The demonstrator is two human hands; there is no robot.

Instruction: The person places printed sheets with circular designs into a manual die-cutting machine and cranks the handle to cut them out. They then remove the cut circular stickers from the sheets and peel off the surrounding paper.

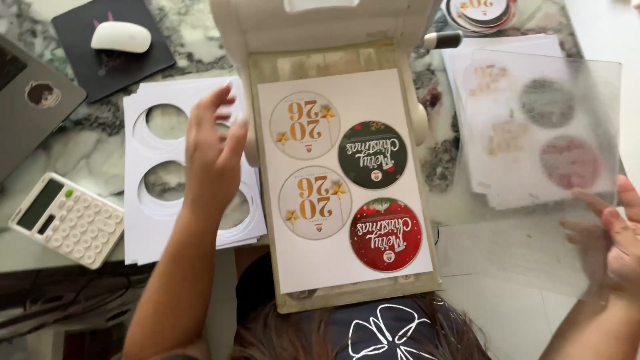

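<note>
Fingers of the left hand are spread loosely open and grip nothing; the hand hovers above a stack of white sheets with round holes cut out of them, its fingertips close to the left edge of the cutting machine. The right hand sits at the far right, its fingers closed lightly on the lower right corner of a clear plastic plate, which it holds tilted above a pile of paper; faint round shapes show through the scuffed plastic.

Between the two hands lies the machine's beige platform, running from the cream machine body at the top of the view down toward the person's head. A white printed sheet lies flat on it, carrying four round designs: two pale ones with gold numerals on the left, a dark green one on the upper right and a red one on the lower right.

On the marble worktop to the left rest a white calculator, a grey laptop and a white mouse on a black pad. A small stack of cut round pieces sits at the top right, beside the machine's handle.
</note>
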